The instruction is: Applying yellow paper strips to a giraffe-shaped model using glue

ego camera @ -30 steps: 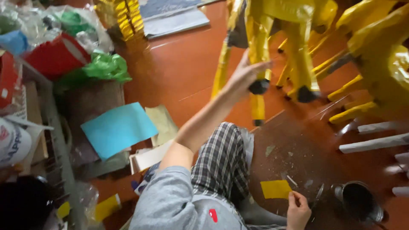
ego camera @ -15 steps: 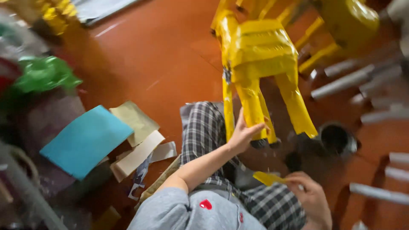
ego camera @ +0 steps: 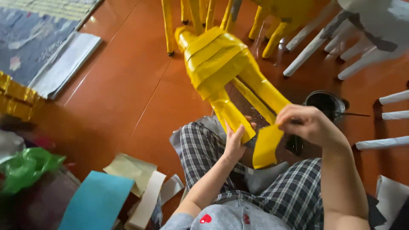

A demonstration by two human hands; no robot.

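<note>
The left hand (ego camera: 235, 142) is closed around the near leg of a yellow paper-covered animal figure (ego camera: 221, 64), fingers wrapped on the leg just above its foot. The figure lies tilted over the person's lap, body toward the far side, legs pointing near and right. The right hand (ego camera: 307, 124) pinches the upper edge of a yellow paper strip (ego camera: 265, 145) between thumb and fingers; the strip hangs down just beside the held leg, close to the left hand's fingers. Whether the strip touches the leg cannot be told.

Behind the right hand, a dark round pot (ego camera: 326, 102) stands on the reddish-brown floor (ego camera: 123, 93), with a thin handle sticking out to the right. More yellow figure legs (ego camera: 272, 38) rise at the far edge, and white uncovered legs (ego camera: 315, 42) lie at far right. At near left a blue sheet (ego camera: 96, 202) and pale paper scraps (ego camera: 132, 170) lie on the floor, with a green plastic bag (ego camera: 25, 168) further left. A patterned mat (ego camera: 30, 38) sits at far left
</note>
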